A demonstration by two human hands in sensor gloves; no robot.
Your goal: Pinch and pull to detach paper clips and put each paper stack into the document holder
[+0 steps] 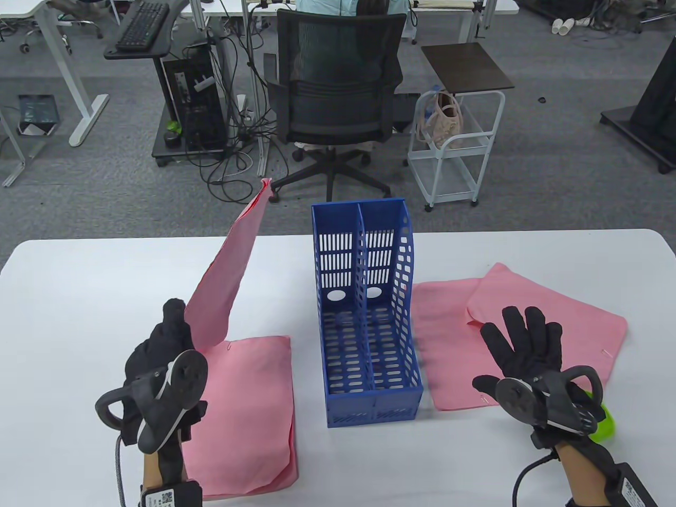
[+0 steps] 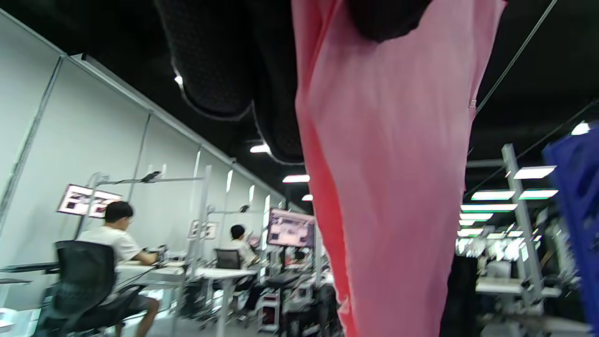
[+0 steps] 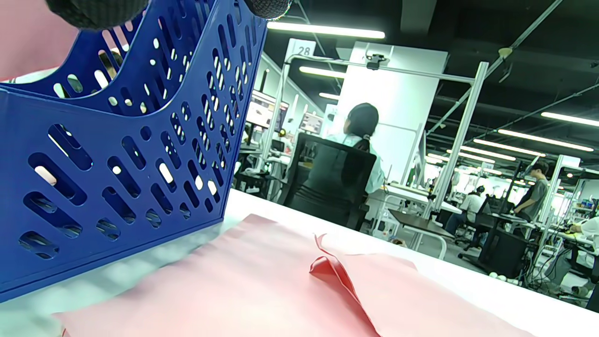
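Note:
A blue two-slot document holder (image 1: 369, 311) stands mid-table, also large at the left of the right wrist view (image 3: 117, 154). My left hand (image 1: 169, 343) grips the lower edge of a pink paper stack (image 1: 229, 269) and holds it upright, left of the holder; the same stack fills the left wrist view (image 2: 388, 187). Another pink stack (image 1: 248, 417) lies flat beneath it with a small clip (image 1: 229, 346) at its top edge. My right hand (image 1: 520, 343) hovers open, fingers spread, over pink stacks (image 1: 449, 343) right of the holder. A clip (image 1: 607, 353) shows on the far-right stack (image 1: 575, 317).
A green object (image 1: 604, 425) lies under my right wrist near the table's front right. Beyond the table's far edge stand an office chair (image 1: 338, 100) and a white cart (image 1: 454, 153). The overlapping right stacks show a folded corner (image 3: 332, 267).

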